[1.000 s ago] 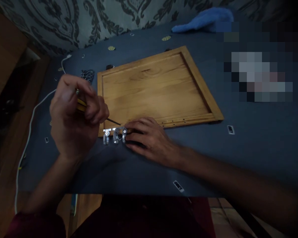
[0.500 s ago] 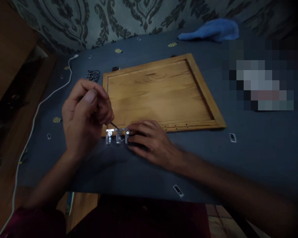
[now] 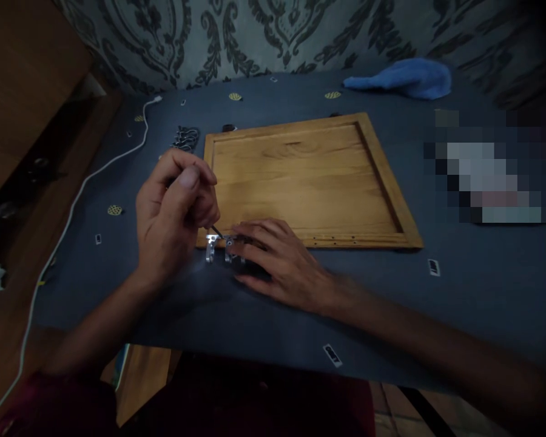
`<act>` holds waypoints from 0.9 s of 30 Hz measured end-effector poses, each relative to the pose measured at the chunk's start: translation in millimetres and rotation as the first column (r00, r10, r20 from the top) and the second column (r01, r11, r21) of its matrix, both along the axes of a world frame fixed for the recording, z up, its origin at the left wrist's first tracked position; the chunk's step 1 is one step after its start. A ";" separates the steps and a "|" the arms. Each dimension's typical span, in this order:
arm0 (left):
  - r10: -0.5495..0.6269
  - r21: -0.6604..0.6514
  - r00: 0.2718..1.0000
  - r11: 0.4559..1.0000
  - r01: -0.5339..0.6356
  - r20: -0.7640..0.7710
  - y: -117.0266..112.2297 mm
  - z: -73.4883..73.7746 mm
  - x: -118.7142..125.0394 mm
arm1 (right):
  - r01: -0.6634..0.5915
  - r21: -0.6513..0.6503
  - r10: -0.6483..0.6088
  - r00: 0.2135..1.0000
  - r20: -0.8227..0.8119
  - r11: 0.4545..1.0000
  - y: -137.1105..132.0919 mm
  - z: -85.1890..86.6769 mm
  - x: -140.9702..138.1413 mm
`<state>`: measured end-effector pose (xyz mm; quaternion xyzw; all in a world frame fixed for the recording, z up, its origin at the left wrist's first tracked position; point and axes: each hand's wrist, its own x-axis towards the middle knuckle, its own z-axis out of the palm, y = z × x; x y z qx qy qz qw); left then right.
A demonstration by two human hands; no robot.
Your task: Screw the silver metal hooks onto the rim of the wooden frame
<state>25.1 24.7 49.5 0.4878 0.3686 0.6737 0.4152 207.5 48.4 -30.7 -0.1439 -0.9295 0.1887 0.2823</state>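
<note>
A framed wooden panel (image 3: 300,176) lies flat on a dark blue cloth. At its near left corner sits a shiny metal hook rack (image 3: 218,247). My left hand (image 3: 175,215) is closed round a thin screwdriver (image 3: 216,232), whose dark tip points down at the rack's left end. The tool's handle is hidden inside my fingers. My right hand (image 3: 273,258) lies over the rack's right part, fingers together and pressing it against the panel's edge.
A pile of metal hooks (image 3: 185,138) lies beyond the panel's far left corner. A white cable (image 3: 95,176) runs along the cloth's left side. A blue rag (image 3: 403,79) rests at the back right. A patterned wall stands behind.
My left hand has come down and to the right, bringing the screwdriver tip onto the rack. My right hand has stayed on the rack. The view has shifted slightly.
</note>
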 end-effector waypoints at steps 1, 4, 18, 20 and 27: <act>0.003 0.006 1.000 1.000 -0.003 0.005 0.3 -0.9 0.1 | -0.006 0.018 0.006 1.000 0.009 1.000 1.2 -1.1 -0.6; 0.012 0.008 1.000 1.000 -0.012 0.010 1.2 -3.3 0.6 | 0.013 0.043 -0.012 1.000 -0.020 0.999 4.2 -5.7 -0.4; 0.019 -0.014 1.000 1.000 -0.019 0.015 -0.4 -4.0 3.1 | 0.043 -0.197 -0.056 0.997 -0.058 0.979 4.7 -4.9 0.2; 0.005 -0.002 1.000 1.000 -0.005 0.025 -0.5 -4.1 2.8 | 0.085 -0.248 -0.104 0.993 -0.063 0.965 3.8 -4.2 0.3; 0.006 0.001 1.000 1.000 -0.006 0.017 -2.0 -4.1 3.3 | 0.082 -0.315 -0.112 0.991 -0.078 0.945 2.3 -2.0 0.7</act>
